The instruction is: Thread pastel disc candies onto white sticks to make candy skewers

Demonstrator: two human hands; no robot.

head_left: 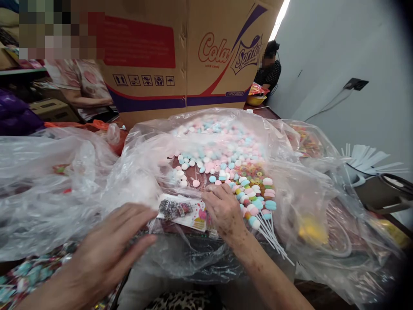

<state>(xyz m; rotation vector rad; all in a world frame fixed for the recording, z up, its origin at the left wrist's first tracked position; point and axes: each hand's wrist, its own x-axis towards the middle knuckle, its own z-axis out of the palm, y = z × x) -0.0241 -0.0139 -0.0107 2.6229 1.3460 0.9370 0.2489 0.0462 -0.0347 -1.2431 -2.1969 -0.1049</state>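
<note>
My left hand (112, 241) has its fingers stretched out and the thumb apart, close to the left end of some printed clear packets (196, 217). Over the right end of those packets bends my right hand (226, 211), its fingers curled; what they hold, if anything, is hidden. Right beside it lie candy skewers (254, 200) of pastel marshmallows on white sticks (274, 239). Loose pink, white and blue marshmallows (216, 161) are heaped behind, partly under a clear plastic sheet (142, 150). Small ring-shaped candies (254, 172) lie near the skewers.
A large cardboard box (148, 86) stands behind the candy. Crumpled plastic (41, 181) spreads on the left, above wrapped candies (29, 275). White paper sticks (368, 159) stand in a container at right. One person (80, 86) is at back left, another (269, 73) behind the box.
</note>
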